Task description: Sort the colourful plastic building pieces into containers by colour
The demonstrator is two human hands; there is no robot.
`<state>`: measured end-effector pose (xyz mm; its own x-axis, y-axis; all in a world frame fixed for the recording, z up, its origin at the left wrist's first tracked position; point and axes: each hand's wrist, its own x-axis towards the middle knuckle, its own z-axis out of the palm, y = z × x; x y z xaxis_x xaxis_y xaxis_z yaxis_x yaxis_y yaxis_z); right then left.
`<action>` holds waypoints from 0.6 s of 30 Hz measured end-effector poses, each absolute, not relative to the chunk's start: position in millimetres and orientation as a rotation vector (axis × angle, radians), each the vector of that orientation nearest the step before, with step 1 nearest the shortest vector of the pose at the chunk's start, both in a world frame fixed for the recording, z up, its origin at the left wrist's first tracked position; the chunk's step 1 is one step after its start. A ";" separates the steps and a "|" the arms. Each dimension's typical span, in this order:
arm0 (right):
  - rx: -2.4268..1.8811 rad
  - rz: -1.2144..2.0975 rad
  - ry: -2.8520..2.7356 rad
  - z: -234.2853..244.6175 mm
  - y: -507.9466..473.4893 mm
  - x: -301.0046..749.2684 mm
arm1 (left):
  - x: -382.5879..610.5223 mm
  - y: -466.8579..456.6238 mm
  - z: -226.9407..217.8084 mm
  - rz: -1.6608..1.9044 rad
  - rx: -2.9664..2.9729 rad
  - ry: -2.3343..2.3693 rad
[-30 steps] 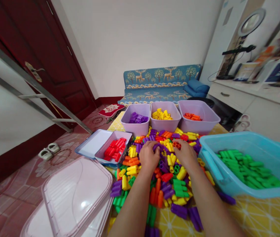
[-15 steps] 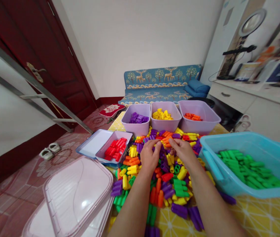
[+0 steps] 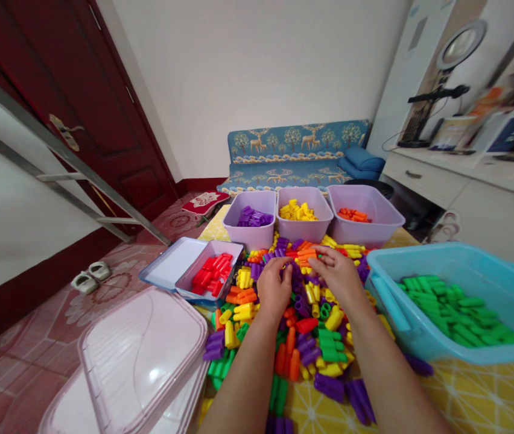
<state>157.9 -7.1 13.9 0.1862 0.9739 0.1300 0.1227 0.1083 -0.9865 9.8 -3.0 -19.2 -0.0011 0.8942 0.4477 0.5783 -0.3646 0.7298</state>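
A mixed heap of ribbed plastic toy pieces (image 3: 329,343) in purple, yellow, orange, green and red covers the middle of the table. Over its far part, my right hand (image 3: 341,277) pinches an orange plastic piece (image 3: 306,255) between thumb and fingers. Just left of it, my left hand (image 3: 275,286) reaches down to the heap, its fingers curled and thumb close to them. Whatever those fingertips hold, if anything, is hidden near some purple pieces.
Lilac bins hold purple (image 3: 248,235), yellow (image 3: 304,229) and orange (image 3: 365,235) pieces behind the heap. Red pieces lie in a smaller box (image 3: 234,247) at left, beside stacked lids (image 3: 143,349). A blue tub (image 3: 420,337) with green pieces stands at right.
My right hand has shifted slightly, its fingers now reaching over the orange piece. My left fingertips have drawn back a little from that piece and lower toward the heap.
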 end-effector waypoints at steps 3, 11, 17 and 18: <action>-1.303 0.837 -1.281 12.1 -5.1 160.4 | 10.0 -3.4 -17.6 1.304 1.950 1.525; -1.258 1.139 -1.539 26.2 -18.1 167.8 | 10.2 -5.8 -14.9 1.289 1.955 1.545; -0.830 0.801 -0.952 43.4 -19.1 170.5 | 10.0 -4.2 -17.6 1.280 1.948 1.552; -0.785 0.785 -0.914 43.1 -17.6 171.1 | 10.0 -4.2 -17.4 1.276 1.946 1.555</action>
